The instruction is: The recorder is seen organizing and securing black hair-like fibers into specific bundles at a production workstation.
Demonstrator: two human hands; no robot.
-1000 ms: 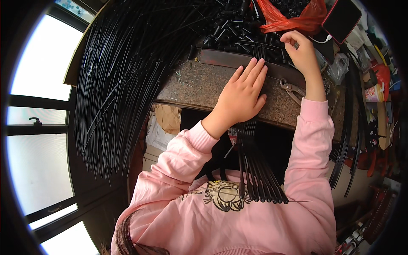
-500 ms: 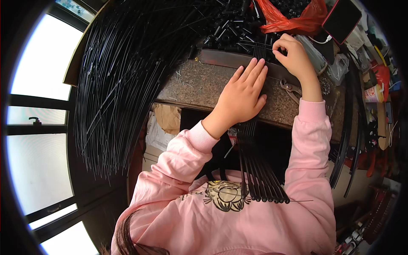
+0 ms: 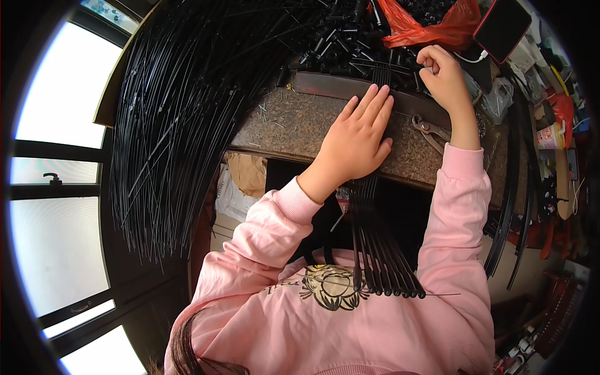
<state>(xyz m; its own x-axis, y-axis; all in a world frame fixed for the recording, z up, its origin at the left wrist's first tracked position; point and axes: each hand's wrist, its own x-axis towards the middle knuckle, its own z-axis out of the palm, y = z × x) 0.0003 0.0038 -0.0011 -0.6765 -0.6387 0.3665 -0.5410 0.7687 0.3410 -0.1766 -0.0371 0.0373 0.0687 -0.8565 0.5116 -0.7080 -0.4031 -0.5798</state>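
My left hand (image 3: 357,134) lies flat with fingers straight, pressing a bundle of thin black rods (image 3: 382,76) against the stone-topped bench (image 3: 281,122). The rods run out beneath it and hang over the bench edge toward my lap, where thicker, rounded black ends (image 3: 387,275) fan out. At their far end, a couple of thin black strips lie crosswise. My right hand (image 3: 442,78) hovers to the right of those ends, fingers curled closed; whatever they may hold is hidden. Below it on the bench rests a pair of pliers (image 3: 430,130).
A dark metal strip (image 3: 331,85) edges the bench, with a heap of small black parts (image 3: 337,47) behind. Long black rods (image 3: 169,137) are piled at left. A red plastic bag (image 3: 425,31) and a phone (image 3: 503,28) on a cable sit at back right.
My right hand has moved right, away from the far ends of the rods, with its fingers curled. My left hand stays in place on the bundle.
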